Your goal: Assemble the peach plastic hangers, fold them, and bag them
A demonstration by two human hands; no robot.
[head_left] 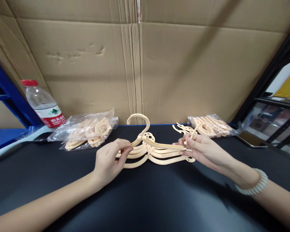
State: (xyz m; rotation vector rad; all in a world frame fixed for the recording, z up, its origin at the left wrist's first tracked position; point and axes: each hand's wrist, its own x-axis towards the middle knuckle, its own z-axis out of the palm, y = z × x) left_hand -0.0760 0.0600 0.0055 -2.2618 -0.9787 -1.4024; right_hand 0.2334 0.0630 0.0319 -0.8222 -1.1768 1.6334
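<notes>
A cream plastic clothes hanger (164, 145) is held up over the table, its hook (145, 118) pointing upward. My left hand (111, 158) pinches its left arm between thumb and fingers. At the hanger's right end is my right hand (200, 149), with a thin curved plastic piece (195, 130) standing up from between its thumb and fingers. Whether these fingers also grip the hanger's end cannot be made out. Just below and behind, several matching hangers (164, 160) lie in a stack, partly hidden by the held one and by my hands.
A clear plastic bag (87, 130) of cream parts lies at left, beside a water bottle (49, 111). Loose thin pieces (182, 128) and another bag of parts (212, 125) are at right, near a phone (251, 139). Cardboard (198, 64) walls the black table's (145, 199) back.
</notes>
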